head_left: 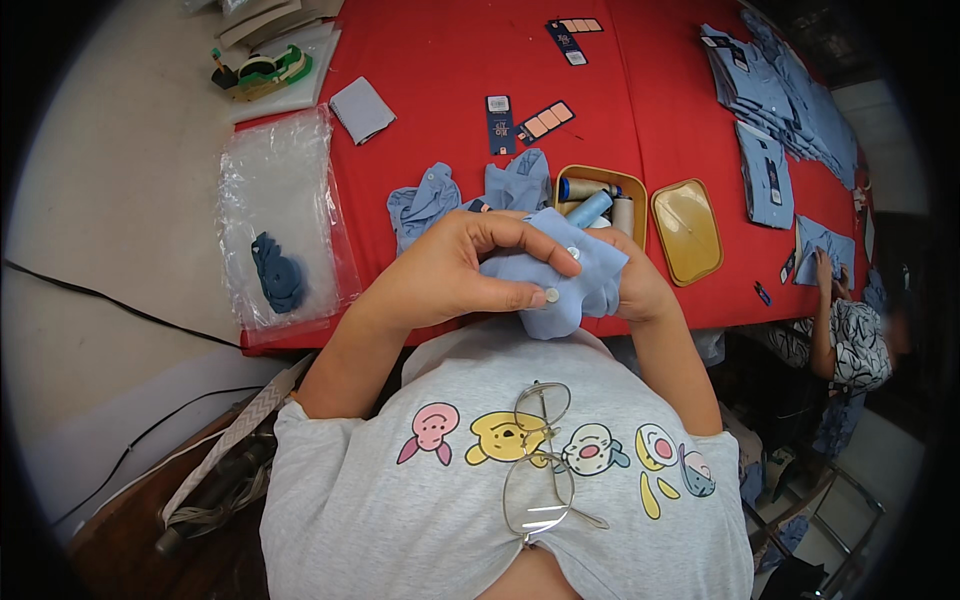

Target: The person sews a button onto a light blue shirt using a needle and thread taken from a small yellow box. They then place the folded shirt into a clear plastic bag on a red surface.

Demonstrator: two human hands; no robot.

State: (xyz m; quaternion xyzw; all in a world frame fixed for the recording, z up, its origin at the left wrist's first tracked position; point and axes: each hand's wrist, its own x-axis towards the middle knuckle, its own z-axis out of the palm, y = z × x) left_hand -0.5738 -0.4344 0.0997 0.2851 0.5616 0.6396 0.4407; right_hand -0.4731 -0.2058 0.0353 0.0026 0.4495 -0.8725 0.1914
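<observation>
In front of my chest I hold light blue shirt cloth (pixel 596 275), bunched and folded, with white buttons showing on it. My left hand (pixel 465 265) grips it between thumb and forefinger, the thumb tip beside the lower button (pixel 551 296) and the forefinger tip by the upper one (pixel 572 254). From the other side my right hand (pixel 645 285) is closed around the cloth; most of its fingers are hidden behind it. More crumpled light blue cloth (pixel 425 205) lies on the table just beyond my hands, a button on it.
The table has a red cloth (pixel 430 60). Beyond my hands sit an open box of thread spools (pixel 590 205) and its yellow lid (pixel 687 230). Plastic bags (pixel 275 190) and a tape dispenser (pixel 270 75) are left; tags (pixel 500 125) lie ahead. Folded shirts (pixel 765 175) and another person (pixel 845 340) are right.
</observation>
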